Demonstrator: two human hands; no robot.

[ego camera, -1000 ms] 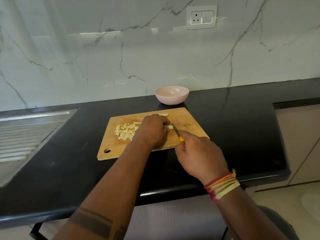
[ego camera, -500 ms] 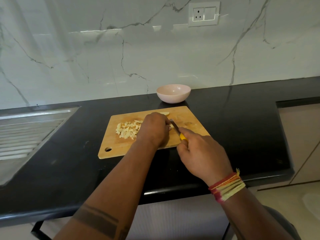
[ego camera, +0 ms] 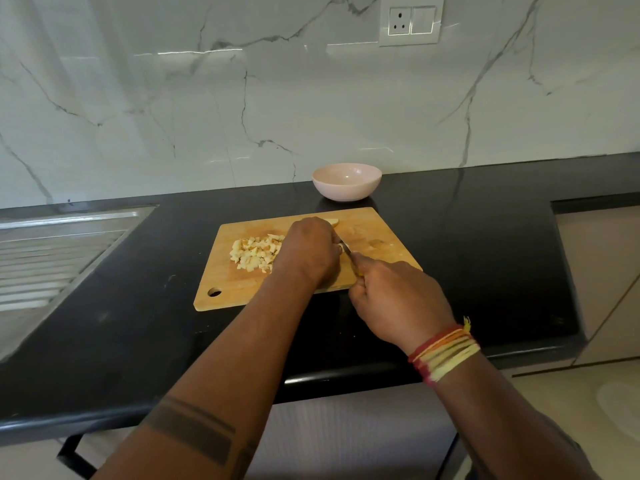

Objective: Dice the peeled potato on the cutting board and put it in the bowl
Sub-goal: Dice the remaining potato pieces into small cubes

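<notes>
A wooden cutting board (ego camera: pixel 377 237) lies on the black counter. A pile of diced potato (ego camera: pixel 254 252) sits on its left half. My left hand (ego camera: pixel 310 251) is curled over a piece of potato in the middle of the board and hides most of it; a pale potato piece (ego camera: pixel 333 222) peeks out beyond its knuckles. My right hand (ego camera: pixel 398 299) grips a knife with a yellow handle (ego camera: pixel 349 252), its blade right beside my left fingers. The pink bowl (ego camera: pixel 346 181) stands behind the board, with nothing visible inside.
A steel sink drainboard (ego camera: pixel 52 251) lies at the left. The marble wall with a socket (ego camera: pixel 410 24) rises behind the black counter (ego camera: pixel 485 254). A cabinet and floor show at the right.
Both hands stay on the board at the same spot. The knife blade has shifted slightly against the potato under my left hand. The camera has tilted a little.
</notes>
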